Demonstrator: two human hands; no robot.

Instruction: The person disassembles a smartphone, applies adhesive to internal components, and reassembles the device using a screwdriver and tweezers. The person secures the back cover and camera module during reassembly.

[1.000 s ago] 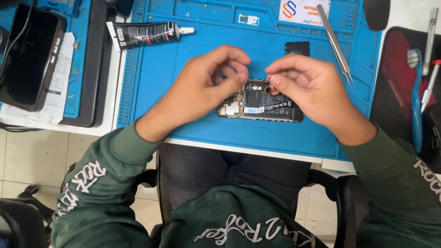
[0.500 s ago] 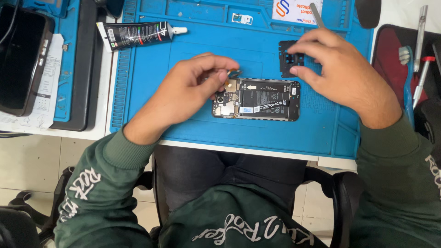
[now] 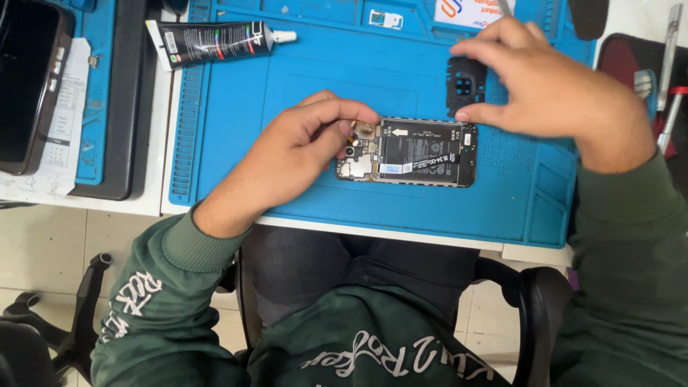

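An opened smartphone (image 3: 408,152) with its back cover removed lies flat on the blue repair mat (image 3: 287,93), near the front edge. The left hand (image 3: 287,154) pinches the phone's left end with curled fingers. The right hand (image 3: 555,82) holds a small black camera cover plate (image 3: 464,87) just above the phone's right end. A black adhesive tube (image 3: 215,41) lies further back.
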